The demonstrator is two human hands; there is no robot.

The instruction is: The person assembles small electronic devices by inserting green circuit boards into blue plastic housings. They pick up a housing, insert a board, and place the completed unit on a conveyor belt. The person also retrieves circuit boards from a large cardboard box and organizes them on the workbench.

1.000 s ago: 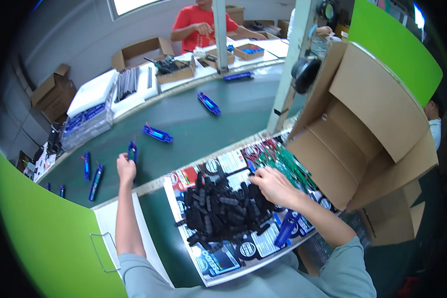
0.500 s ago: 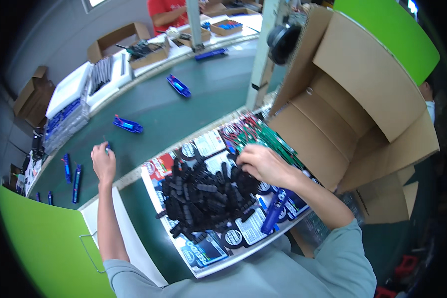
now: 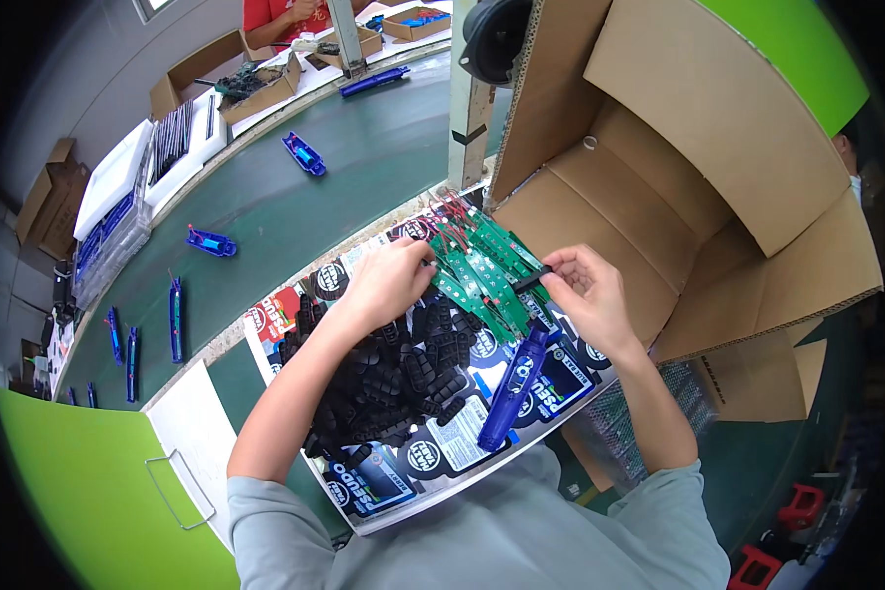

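My right hand (image 3: 592, 295) pinches a short black ribbed strip (image 3: 533, 280) between thumb and fingers, just above a heap of green circuit boards (image 3: 484, 270) with red wires. At the heap's left edge is my left hand (image 3: 388, 283), its thumb and fingertips closed together; what they hold, if anything, I cannot make out. Under and beside my left wrist lies a pile of black ribbed pieces (image 3: 393, 379) on the sticker-covered board (image 3: 433, 454). A long blue plastic housing (image 3: 513, 388) rests slantwise on that board, nearest my right hand.
Beyond the board runs a green conveyor belt (image 3: 265, 231) carrying several blue housings, one (image 3: 176, 320) near its close edge. A big open cardboard box (image 3: 649, 216) stands to the right beside a post (image 3: 470, 133). Across the belt a person in red (image 3: 287, 20) works.
My left hand has come back from the belt to the circuit boards, leaving a blue housing there. My right hand has moved right from the black pile and now shows a black strip. The view has shifted.
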